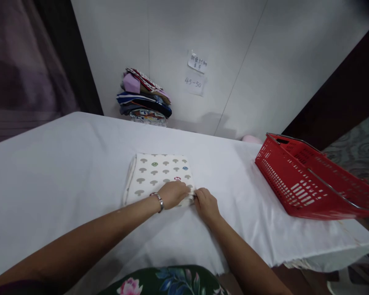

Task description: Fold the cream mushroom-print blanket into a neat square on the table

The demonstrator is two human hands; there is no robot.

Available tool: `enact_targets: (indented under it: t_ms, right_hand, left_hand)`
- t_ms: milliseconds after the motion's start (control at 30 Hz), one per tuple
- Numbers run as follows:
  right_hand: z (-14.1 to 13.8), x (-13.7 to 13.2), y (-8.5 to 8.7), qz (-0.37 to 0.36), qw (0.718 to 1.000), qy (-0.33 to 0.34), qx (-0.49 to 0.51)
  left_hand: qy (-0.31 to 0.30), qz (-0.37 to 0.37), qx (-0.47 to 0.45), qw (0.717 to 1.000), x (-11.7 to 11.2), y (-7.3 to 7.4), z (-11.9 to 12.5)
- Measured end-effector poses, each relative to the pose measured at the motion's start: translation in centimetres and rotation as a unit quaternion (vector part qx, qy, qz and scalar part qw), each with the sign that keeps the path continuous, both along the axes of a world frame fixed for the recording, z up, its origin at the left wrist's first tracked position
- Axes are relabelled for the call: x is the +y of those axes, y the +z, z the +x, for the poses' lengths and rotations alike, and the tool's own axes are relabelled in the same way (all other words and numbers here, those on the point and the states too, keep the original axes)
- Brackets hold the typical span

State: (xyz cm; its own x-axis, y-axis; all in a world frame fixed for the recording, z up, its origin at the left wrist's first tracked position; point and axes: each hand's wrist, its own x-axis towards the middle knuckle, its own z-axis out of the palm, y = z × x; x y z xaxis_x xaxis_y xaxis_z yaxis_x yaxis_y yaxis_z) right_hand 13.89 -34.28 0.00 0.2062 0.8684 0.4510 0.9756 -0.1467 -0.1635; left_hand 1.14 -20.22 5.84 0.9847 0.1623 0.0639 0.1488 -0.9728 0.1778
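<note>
A white cloth printed with grey mushrooms and a few coloured ones lies folded into a rough square on the table. My left hand, with a silver bracelet at the wrist, rests over its near right part, fingers closed on the fabric by the corner. Just to the right, my right hand pinches the cloth's near right corner between thumb and fingers. The two hands are close together, and some of the left fingertips are hidden. Layered edges show along the cloth's left side.
A white sheet covers the table. On the right stands a red perforated basket with metal handles. Folded fabrics are stacked at the back against a pale wall, where paper notes are stuck.
</note>
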Motion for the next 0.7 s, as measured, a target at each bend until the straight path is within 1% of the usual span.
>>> enact_targets:
  t_ms: [67,100,167,233,300,400,467,533,633,700]
  right_hand:
    - [0.0,0.1,-0.4,0.012,1.0,0.01,0.0]
    - [0.1,0.1,-0.5,0.019,1.0,0.013,0.002]
    - [0.1,0.1,-0.7,0.027,0.999,0.019,0.009]
    - [0.1,0.0,-0.7,0.028,0.999,0.027,0.022]
    - [0.1,-0.1,-0.6,0.027,0.998,0.033,0.04]
    - [0.0,-0.4,-0.6,0.026,0.997,0.035,0.065]
    - [-0.1,-0.5,-0.6,0.022,0.996,0.044,0.075]
    - [-0.1,-0.5,-0.6,0.017,0.995,0.051,0.079]
    - [0.1,-0.8,-0.6,-0.001,0.995,0.046,0.084]
    - [0.2,-1.1,-0.5,-0.016,0.995,0.038,0.091]
  left_hand:
    - [0.011,-0.026,-0.001,1.0,1.2,0.9,0.7]
    - [0.009,-0.027,-0.01,1.0,1.8,1.2,1.3]
    - [-0.008,-0.015,-0.024,1.0,3.2,1.0,2.8]
    - [-0.021,-0.01,-0.003,1.0,4.4,0.0,4.4]
    - [-0.01,-0.019,0.023,1.0,5.4,-1.5,5.5]
    - [-0.002,-0.037,0.01,0.999,6.3,-3.7,6.1]
    - [-0.012,-0.044,-0.005,0.999,6.6,-4.4,6.1]
    - [-0.022,-0.052,-0.008,0.998,6.7,-4.3,6.0]
    - [-0.017,-0.065,0.003,0.998,6.4,-3.2,5.6]
    - [-0.003,-0.07,0.01,0.997,6.0,-2.5,4.7]
